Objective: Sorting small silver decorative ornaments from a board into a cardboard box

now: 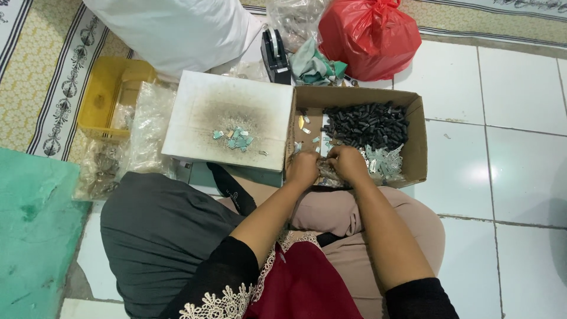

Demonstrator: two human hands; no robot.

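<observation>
At the centre of the frame the left hand (303,168) and the right hand (348,163) meet knuckle to knuckle over the near edge of an open brown cardboard box (417,142), fingers curled together around a small clear, glinting piece (324,169) that is mostly hidden, so what it is cannot be told. Inside the box a heap of small dark cylindrical parts (367,124) fills the far half, and a pile of little clear plastic pieces (385,162) lies just right of the right hand. Left of the box, touching it, a white smudged flat lid (201,112) carries a few pale green tags (237,139). Further left stand a yellow plastic tray (106,88) and crumpled clear plastic bags (147,127). At the upper middle a red plastic bag (369,35) sits on the white tiled floor (520,177), beside a black tape dispenser (274,53).
</observation>
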